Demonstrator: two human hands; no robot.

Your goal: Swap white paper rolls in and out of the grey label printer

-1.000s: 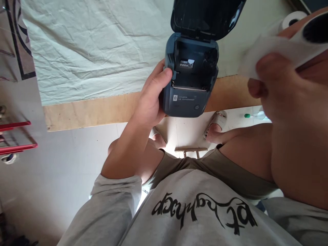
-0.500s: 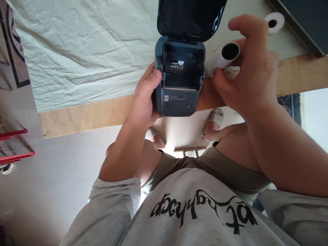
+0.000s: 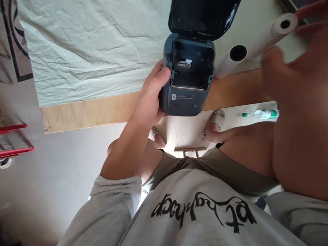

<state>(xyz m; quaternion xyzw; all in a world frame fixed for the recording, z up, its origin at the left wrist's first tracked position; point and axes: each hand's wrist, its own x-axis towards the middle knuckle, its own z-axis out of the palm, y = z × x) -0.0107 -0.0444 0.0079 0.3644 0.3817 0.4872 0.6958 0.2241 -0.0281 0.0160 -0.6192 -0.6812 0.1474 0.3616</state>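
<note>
My left hand point(image 3: 150, 99) grips the left side of a small dark blue label printer point(image 3: 188, 85) at the table's near edge, thumb on its upper corner. The printer's lid point(image 3: 202, 17) stands open and its paper bay looks empty. A white paper roll point(image 3: 228, 63) lies on the table just right of the printer, with no hand on it. A second, longer white roll point(image 3: 269, 34) lies farther right. My right hand point(image 3: 299, 102) is blurred and close to the camera, fingers spread, fingertips near the far roll's end.
A wrinkled pale cloth point(image 3: 89, 51) covers the wooden table point(image 3: 89, 112). Below it are my knees, sandalled feet point(image 3: 215, 124) and a pale tiled floor. A green-and-white bottle point(image 3: 261, 114) lies on the floor at right. A red metal frame point(image 3: 15, 140) stands at far left.
My right hand brought a paper roll down beside the printer, let go of it and pulled back to the right. My left hand kept its grip on the printer.
</note>
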